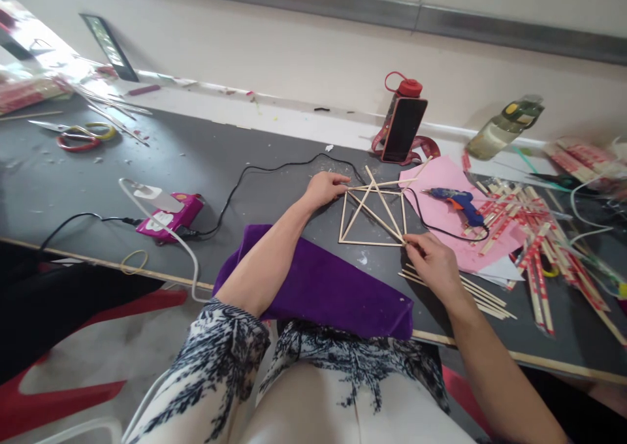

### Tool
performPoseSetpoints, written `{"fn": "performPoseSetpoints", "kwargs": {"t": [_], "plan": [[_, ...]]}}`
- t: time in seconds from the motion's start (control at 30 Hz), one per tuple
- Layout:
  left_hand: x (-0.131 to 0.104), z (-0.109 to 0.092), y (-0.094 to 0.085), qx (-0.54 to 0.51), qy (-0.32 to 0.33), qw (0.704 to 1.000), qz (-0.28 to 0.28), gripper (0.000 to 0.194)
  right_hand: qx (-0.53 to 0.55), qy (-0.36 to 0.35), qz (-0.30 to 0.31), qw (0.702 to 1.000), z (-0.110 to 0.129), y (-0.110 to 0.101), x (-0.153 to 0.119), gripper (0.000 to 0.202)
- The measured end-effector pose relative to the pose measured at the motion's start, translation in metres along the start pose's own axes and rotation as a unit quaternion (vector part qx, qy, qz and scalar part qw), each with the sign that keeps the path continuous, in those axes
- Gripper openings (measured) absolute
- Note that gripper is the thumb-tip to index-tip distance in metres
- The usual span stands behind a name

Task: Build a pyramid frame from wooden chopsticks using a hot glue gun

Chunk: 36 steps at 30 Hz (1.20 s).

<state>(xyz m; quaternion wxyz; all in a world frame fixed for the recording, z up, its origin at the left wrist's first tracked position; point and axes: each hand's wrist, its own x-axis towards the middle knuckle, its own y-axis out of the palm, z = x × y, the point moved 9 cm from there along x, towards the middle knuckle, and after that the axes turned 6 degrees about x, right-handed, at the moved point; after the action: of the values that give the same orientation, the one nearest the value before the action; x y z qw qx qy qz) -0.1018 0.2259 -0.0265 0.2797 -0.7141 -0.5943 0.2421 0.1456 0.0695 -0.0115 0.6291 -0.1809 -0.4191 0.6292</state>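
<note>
A frame of thin wooden sticks [372, 242] lies on the dark table, a rough square with several more sticks crossing it like a star. At its upper left corner, my left hand [327, 189] pinches the stick ends between thumb and fingers. My right hand [435, 264] is closed on the lower right corner, its fingertips at the meeting sticks. Under and beside my right hand lie several loose sticks [484, 295]. A blue glue gun [455, 201] rests on pink paper [443, 181] to the right of the frame.
A purple cloth [333, 287] lies at the table's front edge. Wrapped chopsticks [539, 254] are heaped at right. A phone [404, 129] leans on a red-capped bottle [409, 88], near another bottle [504, 127]. A magenta power strip [171, 219], its cord, and scissors [81, 137] occupy the left.
</note>
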Motion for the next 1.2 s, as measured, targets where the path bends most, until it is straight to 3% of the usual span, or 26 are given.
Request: {"fn": "performPoseSetpoints", "kwargs": {"t": [0.27, 0.67, 0.83, 1.2], "plan": [[-0.004, -0.003, -0.002, 0.006, -0.008, 1.000, 0.005, 0.032, 0.057, 0.009, -0.010, 0.998, -0.003, -0.004, 0.000, 0.023], [-0.006, 0.001, -0.001, -0.060, -0.019, 0.998, 0.018, 0.031, 0.135, 0.098, -0.047, 0.985, -0.028, -0.004, -0.005, 0.027], [-0.006, -0.001, 0.002, -0.102, -0.010, 0.994, 0.046, 0.030, 0.115, 0.084, -0.053, 0.988, -0.019, -0.005, -0.002, 0.026], [-0.005, 0.000, 0.001, -0.083, -0.022, 0.996, 0.008, 0.026, 0.036, 0.020, -0.053, 0.998, 0.000, -0.006, 0.000, 0.021]]}}
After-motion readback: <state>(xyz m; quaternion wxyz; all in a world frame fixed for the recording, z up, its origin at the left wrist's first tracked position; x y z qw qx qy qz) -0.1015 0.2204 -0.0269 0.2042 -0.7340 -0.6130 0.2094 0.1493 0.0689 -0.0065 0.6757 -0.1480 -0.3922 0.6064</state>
